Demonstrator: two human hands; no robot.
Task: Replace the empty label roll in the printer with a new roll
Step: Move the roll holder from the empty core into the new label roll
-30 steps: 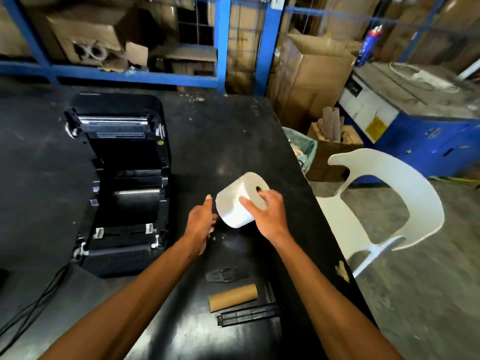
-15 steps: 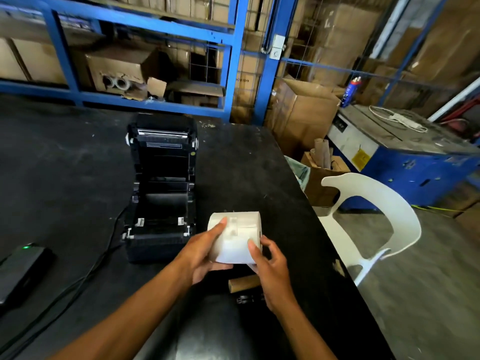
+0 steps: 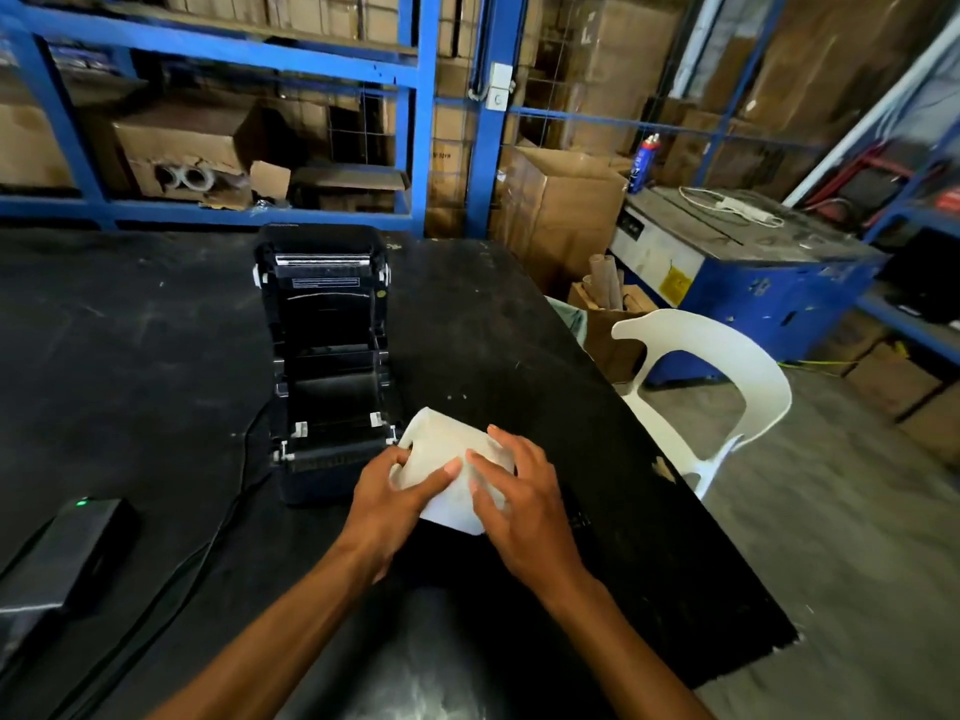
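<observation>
Now both hands grip the white label roll (image 3: pixel 451 467) above the black table (image 3: pixel 156 356), just right of the open printer (image 3: pixel 327 366). Left hand (image 3: pixel 387 504) clasps its left side, right hand (image 3: pixel 519 504) its right; its axis runs left-right, tilted.

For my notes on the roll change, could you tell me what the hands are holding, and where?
Both hands, left and right, hold the white label roll by its curved outer face.
</observation>
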